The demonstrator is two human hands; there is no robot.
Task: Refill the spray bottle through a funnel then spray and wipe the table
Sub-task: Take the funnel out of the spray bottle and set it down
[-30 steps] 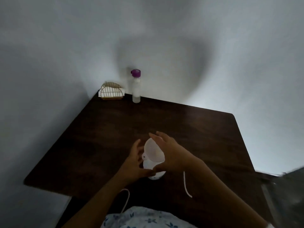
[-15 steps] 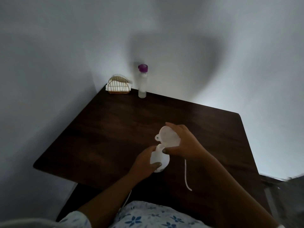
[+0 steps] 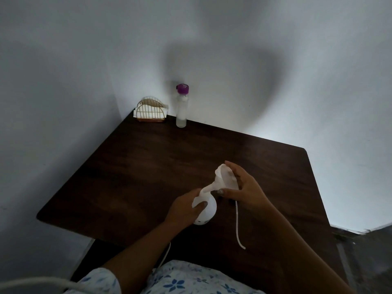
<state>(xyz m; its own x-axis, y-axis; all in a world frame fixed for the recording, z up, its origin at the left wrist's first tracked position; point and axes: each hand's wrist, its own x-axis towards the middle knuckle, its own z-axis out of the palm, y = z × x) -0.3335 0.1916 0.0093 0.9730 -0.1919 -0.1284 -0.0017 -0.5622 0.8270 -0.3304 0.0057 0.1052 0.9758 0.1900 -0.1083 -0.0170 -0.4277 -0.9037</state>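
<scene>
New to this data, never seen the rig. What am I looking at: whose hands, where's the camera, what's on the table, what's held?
No robot: these are a person's bare hands, filmed by one wide-angle camera on their head, looking down. The left hand grips a round white bottle standing on the dark table. The right hand holds a white funnel, tilted, spout at the bottle's neck. A thin white tube lies nearby. At the far corner stand a purple-capped bottle and a wire holder.

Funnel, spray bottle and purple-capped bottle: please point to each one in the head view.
funnel (image 3: 226,177): head view, inside of its wide bowl.
spray bottle (image 3: 209,211): head view, its round white body.
purple-capped bottle (image 3: 181,112): head view, middle of its clear body.
</scene>
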